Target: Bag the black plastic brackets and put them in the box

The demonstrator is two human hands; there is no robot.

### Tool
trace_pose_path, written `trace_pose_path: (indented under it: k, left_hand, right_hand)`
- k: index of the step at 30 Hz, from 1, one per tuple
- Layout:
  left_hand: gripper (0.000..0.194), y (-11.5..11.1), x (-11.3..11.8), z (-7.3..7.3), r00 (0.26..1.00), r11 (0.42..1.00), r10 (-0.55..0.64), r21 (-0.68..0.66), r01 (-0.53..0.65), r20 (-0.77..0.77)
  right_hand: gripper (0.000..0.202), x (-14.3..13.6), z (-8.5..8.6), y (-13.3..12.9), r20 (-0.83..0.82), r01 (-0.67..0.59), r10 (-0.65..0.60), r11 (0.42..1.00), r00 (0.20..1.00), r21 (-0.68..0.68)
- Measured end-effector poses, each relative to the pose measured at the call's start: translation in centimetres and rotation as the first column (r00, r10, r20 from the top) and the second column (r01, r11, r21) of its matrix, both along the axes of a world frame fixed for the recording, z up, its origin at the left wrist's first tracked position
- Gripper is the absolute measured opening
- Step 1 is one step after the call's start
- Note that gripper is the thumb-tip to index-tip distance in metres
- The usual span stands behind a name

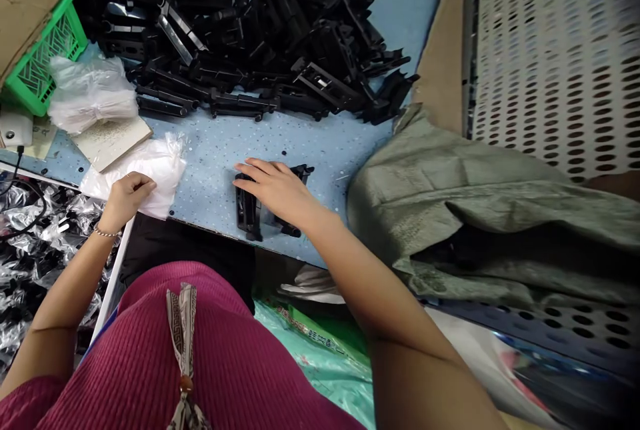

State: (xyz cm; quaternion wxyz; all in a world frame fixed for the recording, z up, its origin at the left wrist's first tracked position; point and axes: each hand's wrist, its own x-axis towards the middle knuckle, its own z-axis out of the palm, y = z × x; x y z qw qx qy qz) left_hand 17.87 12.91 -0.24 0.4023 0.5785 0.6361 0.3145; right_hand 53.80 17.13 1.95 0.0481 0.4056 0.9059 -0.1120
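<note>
My left hand (pixel 129 198) is at a stack of thin clear plastic bags (pixel 163 173) near the table's front edge. Its thumb and fingers are pinched together on the top bag. My right hand (pixel 275 190) lies across some black plastic parts (pixel 249 213), fingers stretched out and slightly apart. These parts rest side by side on the blue speckled table (pixel 215 143), close to the front edge. The palm hides their middle, and the thumb does not show. Beyond both hands, a big heap of similar black parts (pixel 280 37) covers the back of the table.
At left are a green basket (pixel 37 73), a bundle of plastic bags (pixel 93 93) and a flat board (pixel 113 140). Below them lie many bagged black parts (pixel 50 237). A grey-green sack (pixel 400 183) stands to the right, beside a perforated panel (pixel 555 50).
</note>
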Motion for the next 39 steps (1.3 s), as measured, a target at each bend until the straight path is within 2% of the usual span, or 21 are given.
trace_pose_path:
  k: [3, 5, 6, 8, 10, 11, 12, 14, 16, 19, 22, 23, 25, 28, 30, 32, 34, 36, 37, 38, 39]
  left_hand:
    - [0.024, -0.7, 0.2, -0.3, 0.985, 0.994, 0.099, -0.067, -0.091, 0.139]
    - [0.019, -1.1, 0.5, -0.6, 0.986, 0.992, 0.117, 0.025, -0.121, 0.121]
    - [0.015, -1.2, 0.6, -0.8, 0.994, 0.989, 0.092, 0.107, -0.099, 0.061]
    - [0.021, -1.2, 0.8, -1.0, 0.993, 0.970, 0.002, 0.243, 0.028, -0.122]
    - [0.027, -1.1, 0.8, -1.0, 0.963, 0.953, -0.066, 0.270, 0.138, -0.260]
    - [0.027, -1.0, 0.7, -0.9, 0.956, 0.952, -0.064, 0.269, 0.144, -0.285]
    - [0.026, -0.9, 0.5, -0.8, 0.956, 0.955, -0.047, 0.269, 0.129, -0.290]
    - [0.028, -0.7, 0.0, -0.6, 0.959, 0.952, 0.006, 0.295, 0.081, -0.282]
    - [0.034, -0.7, -0.5, -0.3, 0.957, 0.942, 0.016, 0.325, 0.083, -0.291]
    - [0.046, -1.4, -0.7, 0.5, 0.937, 0.911, -0.040, 0.372, 0.177, -0.348]
    - [0.058, -3.0, 0.5, 1.3, 0.896, 0.818, -0.119, 0.469, 0.333, -0.428]
    - [0.063, -3.7, 1.1, 1.5, 0.879, 0.774, -0.173, 0.491, 0.401, -0.445]
    - [0.072, -5.0, 2.4, 1.9, 0.840, 0.691, -0.308, 0.502, 0.520, -0.446]
    - [0.074, -6.6, 3.6, 3.0, 0.812, 0.686, -0.422, 0.444, 0.576, -0.403]
    - [0.069, -7.5, 3.3, 4.4, 0.808, 0.705, -0.420, 0.412, 0.577, -0.413]
    - [0.058, -8.7, 1.8, 6.1, 0.798, 0.731, -0.410, 0.364, 0.577, -0.442]
    - [0.042, -9.9, -0.8, 7.0, 0.773, 0.803, -0.417, 0.203, 0.560, -0.479]
    - [0.030, -10.9, -4.1, 6.1, 0.702, 0.862, -0.476, -0.124, 0.491, -0.530]
    - [0.028, -11.3, -5.8, 4.8, 0.646, 0.843, -0.537, -0.325, 0.428, -0.542]
    - [0.028, -11.5, -7.3, 3.1, 0.592, 0.784, -0.608, -0.516, 0.345, -0.529]
    - [0.026, -11.7, -8.6, 1.2, 0.553, 0.699, -0.671, -0.671, 0.250, -0.493]
  right_hand:
    - [0.032, -0.9, 0.0, 0.7, -0.205, 0.129, -0.161, 0.979, 0.966, -0.160]
    - [0.028, -2.5, -0.1, 0.0, -0.413, 0.191, -0.383, 0.881, 0.826, -0.434]
    - [0.030, -3.5, -0.3, -0.6, -0.489, 0.144, -0.505, 0.786, 0.711, -0.602]
    - [0.038, -5.7, -1.1, -2.3, -0.497, -0.106, -0.712, 0.518, 0.497, -0.849]
    - [0.043, -7.6, -2.3, -4.0, -0.380, -0.356, -0.830, 0.238, 0.409, -0.904]
    - [0.044, -8.4, -2.9, -4.9, -0.316, -0.427, -0.860, 0.129, 0.401, -0.895]
    - [0.044, -9.1, -3.4, -5.6, -0.256, -0.459, -0.883, 0.053, 0.393, -0.887]
    - [0.042, -9.8, -4.2, -6.9, -0.160, -0.449, -0.927, -0.011, 0.340, -0.893]
    - [0.041, -10.1, -4.5, -7.6, -0.111, -0.439, -0.956, -0.020, 0.273, -0.898]
    - [0.042, -10.3, -4.6, -7.9, -0.088, -0.549, -0.961, -0.075, 0.263, -0.832]
    - [0.038, -11.7, -5.0, -7.4, -0.064, -0.649, -0.956, -0.145, 0.286, -0.747]
    - [0.034, -12.4, -5.2, -7.1, -0.068, -0.639, -0.961, -0.126, 0.269, -0.759]
    - [0.029, -13.8, -5.4, -6.8, -0.111, -0.547, -0.974, -0.016, 0.197, -0.837]
    - [0.022, -15.1, -4.6, -7.2, -0.232, -0.350, -0.968, 0.185, 0.098, -0.918]
    - [0.011, -14.9, -3.0, -7.9, -0.384, -0.260, -0.898, 0.326, 0.216, -0.909]
    - [0.028, -13.6, -1.0, -8.4, -0.540, -0.263, -0.709, 0.473, 0.453, -0.841]
    - [0.039, -11.2, 0.7, -8.2, -0.612, -0.303, -0.489, 0.571, 0.622, -0.763]
    - [0.048, -7.6, 1.6, -7.2, -0.598, -0.167, -0.372, 0.736, 0.710, -0.656]
    - [0.054, -5.5, 1.7, -6.4, -0.550, -0.011, -0.355, 0.833, 0.756, -0.553]
    - [0.060, -3.2, 1.6, -5.5, -0.466, 0.175, -0.366, 0.898, 0.806, -0.403]
    - [0.064, -1.0, 1.2, -4.6, -0.346, 0.323, -0.392, 0.915, 0.852, -0.241]
